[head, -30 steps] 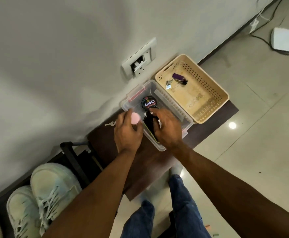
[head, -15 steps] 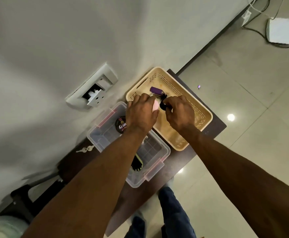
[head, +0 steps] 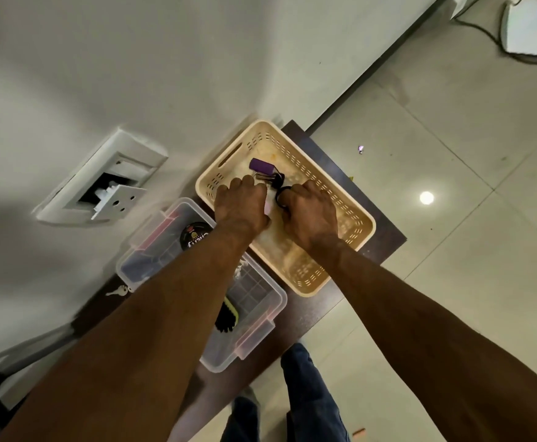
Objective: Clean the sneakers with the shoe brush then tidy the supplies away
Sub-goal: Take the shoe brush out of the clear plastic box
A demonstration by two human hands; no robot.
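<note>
A: Where's the brush [head: 227,319]?
B: In the clear box [head: 254,333], near its front end, bristles dark, a yellow-green edge on the back. The left forearm crosses over most of it.
A: Anything else in that box?
B: A round black tin [head: 195,238] with a printed lid, toward the wall end. The box has pink latches and sits on a dark shelf [head: 385,240] against the wall.
A: And the hands?
B: Both are over the beige basket [head: 361,226], just beside the box on the same shelf. The left hand [head: 241,205] has its fingers curled down round a small pale pink thing [head: 268,204]; only a sliver of that shows at the thumb side. The right hand [head: 310,213] curls its fingers round a small black object [head: 282,196], part hidden, so I cannot tell what it is.
A: Do the hands touch?
B: They are very close; whether they touch I cannot tell.
A: What lies in the basket?
B: A purple tag [head: 262,165] with a bunch of keys [head: 272,178], just beyond the fingertips.
A: Around the shelf?
B: A single key [head: 117,292] on the shelf by the box's wall corner, a broken wall socket [head: 107,186] above it, a tiled floor to the right, and a white device [head: 530,27] with a cable far off on the floor. Jeans show below the shelf
</note>
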